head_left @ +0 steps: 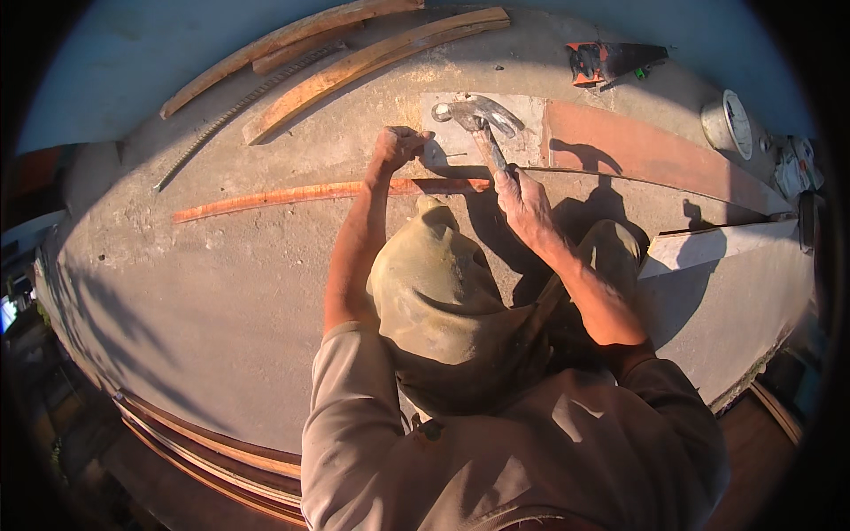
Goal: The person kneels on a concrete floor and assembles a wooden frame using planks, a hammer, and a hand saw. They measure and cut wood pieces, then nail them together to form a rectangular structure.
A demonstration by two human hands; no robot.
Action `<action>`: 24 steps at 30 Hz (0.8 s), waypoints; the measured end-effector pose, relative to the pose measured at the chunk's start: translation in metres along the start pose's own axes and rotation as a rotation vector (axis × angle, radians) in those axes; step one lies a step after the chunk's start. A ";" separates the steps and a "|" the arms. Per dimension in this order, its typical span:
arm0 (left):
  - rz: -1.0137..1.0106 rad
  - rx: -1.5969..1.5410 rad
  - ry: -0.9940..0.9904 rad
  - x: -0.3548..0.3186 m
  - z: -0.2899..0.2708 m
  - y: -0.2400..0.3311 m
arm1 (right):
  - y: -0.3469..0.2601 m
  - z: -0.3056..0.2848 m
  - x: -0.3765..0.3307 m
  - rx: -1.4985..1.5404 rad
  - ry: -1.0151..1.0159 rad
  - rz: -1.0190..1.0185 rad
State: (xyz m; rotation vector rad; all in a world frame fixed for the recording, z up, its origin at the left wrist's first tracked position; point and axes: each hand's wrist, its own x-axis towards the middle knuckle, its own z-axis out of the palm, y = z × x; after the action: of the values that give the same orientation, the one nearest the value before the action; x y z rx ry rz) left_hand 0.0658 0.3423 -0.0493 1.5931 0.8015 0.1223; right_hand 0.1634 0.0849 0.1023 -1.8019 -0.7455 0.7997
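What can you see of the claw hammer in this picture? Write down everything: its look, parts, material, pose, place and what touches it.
The claw hammer has a shiny, silvery metal head with a round striking face at its left end and a curved claw at its right. A slim handle runs down and to the right into the right hand, which grips its lower part. The head sits over a pale patch of the concrete slab, just above a long thin reddish wooden strip. The left hand is close beside it, pinching a small nail. Sunlight glints off the head.

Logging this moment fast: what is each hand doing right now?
Left hand: closed, pinching a nail upright over the wooden strip.
Right hand: closed around the claw hammer handle.
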 end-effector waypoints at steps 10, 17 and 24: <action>0.048 -0.122 -0.057 0.012 -0.007 0.006 | 0.003 -0.002 0.009 -0.303 -0.158 0.206; 0.021 -0.164 -0.072 0.013 0.008 0.008 | 0.024 -0.007 0.004 -0.100 0.010 -0.108; -0.019 -0.145 -0.040 0.009 -0.005 0.003 | -0.038 -0.023 0.016 0.001 0.056 -0.081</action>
State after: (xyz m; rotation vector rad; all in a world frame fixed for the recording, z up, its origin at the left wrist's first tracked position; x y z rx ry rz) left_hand 0.0716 0.3517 -0.0490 1.4468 0.7600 0.1317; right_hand 0.1863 0.0973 0.1413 -1.7745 -0.7756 0.6936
